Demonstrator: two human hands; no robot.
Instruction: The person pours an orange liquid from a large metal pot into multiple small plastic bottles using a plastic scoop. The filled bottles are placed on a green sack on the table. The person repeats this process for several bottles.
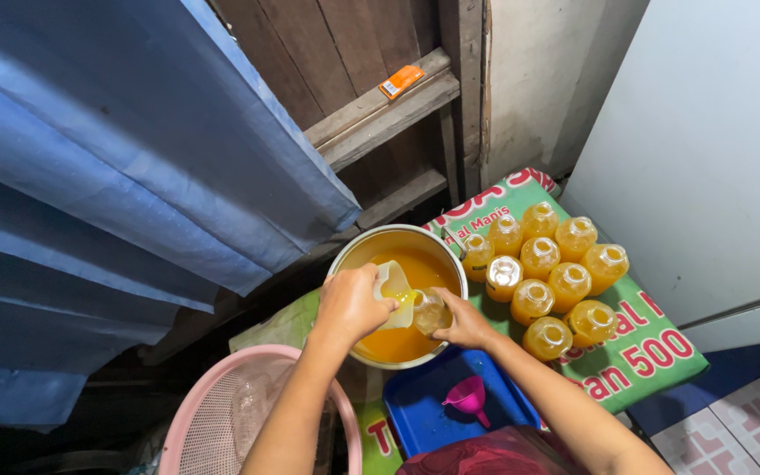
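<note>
Bottle [433, 312] part-filled with orange liquid

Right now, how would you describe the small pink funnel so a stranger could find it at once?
Start at the big round metal pot of orange liquid. Just below it lies a blue plastic lid, and the small pink funnel rests on it. It is the only pink thing on the blue; the pink mesh basket to its left is far bigger.

a pink funnel [469, 397] lies on a blue lid [424, 413] near a pink basket [213, 405].
</note>
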